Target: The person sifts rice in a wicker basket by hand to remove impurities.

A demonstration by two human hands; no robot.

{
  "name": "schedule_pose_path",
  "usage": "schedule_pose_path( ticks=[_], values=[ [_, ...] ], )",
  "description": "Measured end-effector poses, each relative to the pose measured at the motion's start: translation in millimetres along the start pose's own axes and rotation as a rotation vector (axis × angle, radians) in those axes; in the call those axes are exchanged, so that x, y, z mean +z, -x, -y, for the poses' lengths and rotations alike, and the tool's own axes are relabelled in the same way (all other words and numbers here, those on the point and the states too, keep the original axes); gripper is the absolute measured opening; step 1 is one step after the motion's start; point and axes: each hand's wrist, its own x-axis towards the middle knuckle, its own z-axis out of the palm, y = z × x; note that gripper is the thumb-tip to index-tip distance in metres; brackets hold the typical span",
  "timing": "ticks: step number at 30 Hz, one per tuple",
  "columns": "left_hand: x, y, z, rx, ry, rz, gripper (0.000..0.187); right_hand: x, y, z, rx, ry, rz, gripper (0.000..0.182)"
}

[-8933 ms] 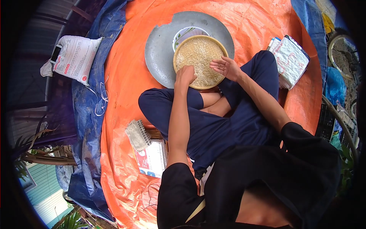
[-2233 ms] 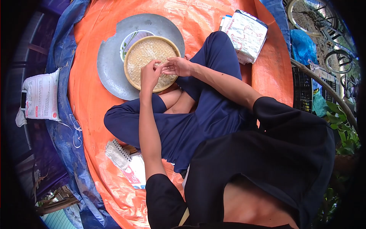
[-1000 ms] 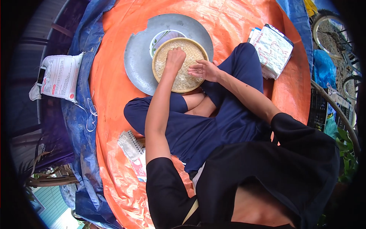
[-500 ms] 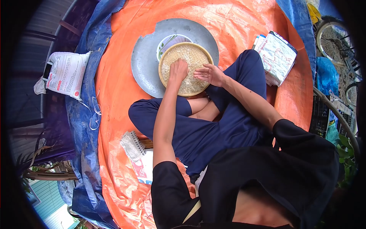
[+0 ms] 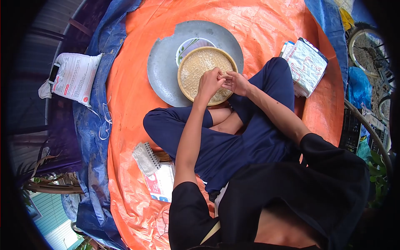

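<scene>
A round basket with a pale rim holds a layer of light-coloured grain. It overlaps a white bowl with a green leaf pattern, and both are on a wide grey metal tray. Over the right part of the grain, my left hand has its fingers pinched together; what they hold is too small to tell. My right hand is palm up with loosely curled, parted fingers, its fingertips meeting those of my left hand.
Crossed legs in dark blue trousers are close below the tray. An orange sheet lies beneath. At the left are a printed white sack and a phone; a folded printed bag is at the right. A spiral notebook lies lower left.
My left hand has lifted from the grain and moved right to my right hand. The fingers of my right hand have curled in slightly. The whole view has shifted a little.
</scene>
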Motion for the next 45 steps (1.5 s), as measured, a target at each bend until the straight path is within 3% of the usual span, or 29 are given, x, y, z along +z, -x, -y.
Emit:
schedule_pose_path(
  ticks=[8,11,20,45],
  values=[
    [11.5,2.9,36.1,0.138,-0.489,-0.258,0.047,2.7,3.4,2.3,0.044,0.001,0.045,0.047],
    [24.0,3.5,47.4,0.159,-0.566,-0.236,0.051,1.8,2.1,1.4,0.042,0.008,0.037,0.048],
    [40.7,0.4,57.3,0.217,-0.502,-0.149,0.045,2.9,3.6,2.6,0.052,0.029,-0.009,0.05],
    [37.5,0.5,56.7,0.224,-0.517,-0.138,0.044,-0.6,1.9,3.6,0.029,0.003,0.004,0.051]
  ],
)
